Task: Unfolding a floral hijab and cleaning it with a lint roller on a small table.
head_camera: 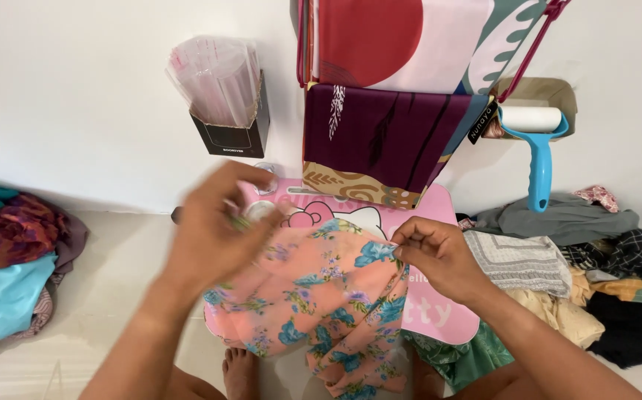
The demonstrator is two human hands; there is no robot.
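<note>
The left hand (214,230) is hovering at about nine o'clock of the peach floral cloth (321,296), blurred, its fingers curled around the cloth's upper left edge, though I cannot tell how firmly they are closing; the right hand (439,255) is pinching the cloth's upper right corner at three o'clock, thumb and fingertips pressed together on the hem; the cloth itself is draping over the near edge of the pink cartoon-printed lap table (439,215) and hanging down toward the bare feet (241,370) at six o'clock. The risk, as I judge it, is the thin fabric slipping from the blurred left grip and sliding off the table, or catching the small clear round object (262,211) lying at eleven o'clock and dragging it off. At eleven o'clock on the wall a black open box (236,133) is holding a sheaf of clear plastic sleeves (217,78); at twelve o'clock folded fabrics are hanging, the maroon one (380,137) bearing a narrow black tag (482,121) at its right edge; at two o'clock a blue-handled lint roller (537,144) is hanging; heaps of clothes are lying at three (573,252) and nine o'clock (10,259).
</note>
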